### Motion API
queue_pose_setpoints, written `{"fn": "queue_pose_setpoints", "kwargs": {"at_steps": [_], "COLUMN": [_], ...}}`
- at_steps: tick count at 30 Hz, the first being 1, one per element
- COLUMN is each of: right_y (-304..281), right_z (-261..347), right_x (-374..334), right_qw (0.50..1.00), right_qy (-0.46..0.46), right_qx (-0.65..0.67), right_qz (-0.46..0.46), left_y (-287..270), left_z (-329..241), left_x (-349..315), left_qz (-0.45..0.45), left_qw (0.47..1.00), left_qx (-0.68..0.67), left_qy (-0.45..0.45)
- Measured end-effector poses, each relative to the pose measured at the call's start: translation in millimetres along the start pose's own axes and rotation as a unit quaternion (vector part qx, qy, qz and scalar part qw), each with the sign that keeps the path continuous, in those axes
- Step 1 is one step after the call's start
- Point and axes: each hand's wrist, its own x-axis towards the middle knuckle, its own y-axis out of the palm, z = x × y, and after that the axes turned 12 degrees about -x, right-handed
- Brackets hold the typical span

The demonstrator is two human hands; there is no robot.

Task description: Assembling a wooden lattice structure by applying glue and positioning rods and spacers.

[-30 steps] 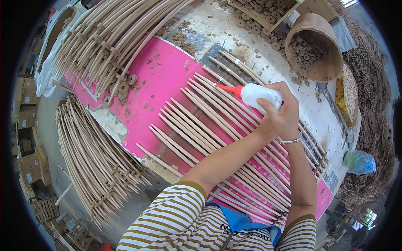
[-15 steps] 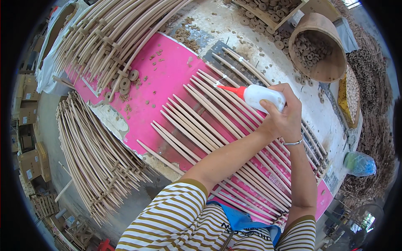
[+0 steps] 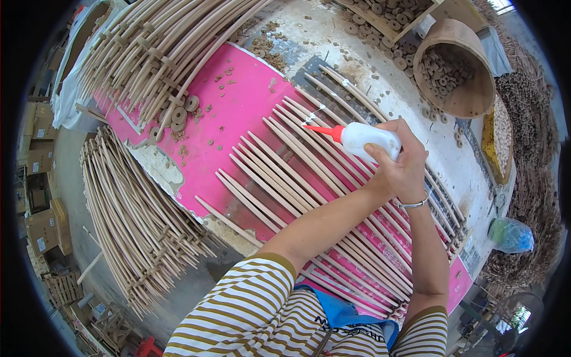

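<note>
A white squeeze bottle (image 3: pixel 364 138) with a long red nozzle lies tilted in my two hands above a row of thin wooden sticks (image 3: pixel 285 157). My left hand (image 3: pixel 384 169) and my right hand (image 3: pixel 411 143) close together round its base; they overlap, so some fingers are hidden. The nozzle tip points left, at the upper ends of the sticks, near white blobs of what looks like glue (image 3: pixel 322 107). More white spots show on the sticks farther up. A bangle circles my right wrist.
Curved sticks joined by small blocks are stacked at the far left (image 3: pixel 160 59), with another bundle (image 3: pixel 140 220) below. A tipped wooden tub (image 3: pixel 458 104) holds small brown discs; others lie loose around it. A pink sheet (image 3: pixel 238 89) covers part of the table. A plastic-wrapped bundle (image 3: pixel 510 234) sits right.
The bottle and both hands have shifted slightly left and down, and the nozzle tip sits over a neighbouring stick end. Both hands keep their grip.
</note>
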Motion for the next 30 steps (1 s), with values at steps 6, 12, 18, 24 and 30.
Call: {"fn": "queue_pose_setpoints", "kwargs": {"at_steps": [6, 12, 18, 24, 30], "right_y": [0, 3, 4, 7, 4], "right_z": [8, 12, 0, 13, 16], "right_x": [-1, -1, -3, -4, -5], "right_qw": [1.000, 1.000, 1.000, 0.999, 0.999], "right_qy": [-0.002, -0.025, -0.026, -0.015, -0.040], "right_qx": [0.025, 0.011, 0.002, 0.031, 0.018], "right_qz": [0.003, -0.008, -0.003, -0.001, -0.001], "left_y": [21, 14, -21, 39, 34], "left_z": [21, 36, -21, 65, 54], "left_x": [-3, -24, -11, -20, -6], "left_qz": [-0.066, -0.088, 0.122, -0.255, -0.192], "left_qw": [0.928, 0.994, 0.969, 0.951, 0.965], "left_qx": [-0.320, 0.055, 0.155, 0.026, 0.103], "left_qy": [-0.179, 0.035, -0.146, 0.173, 0.145]}}
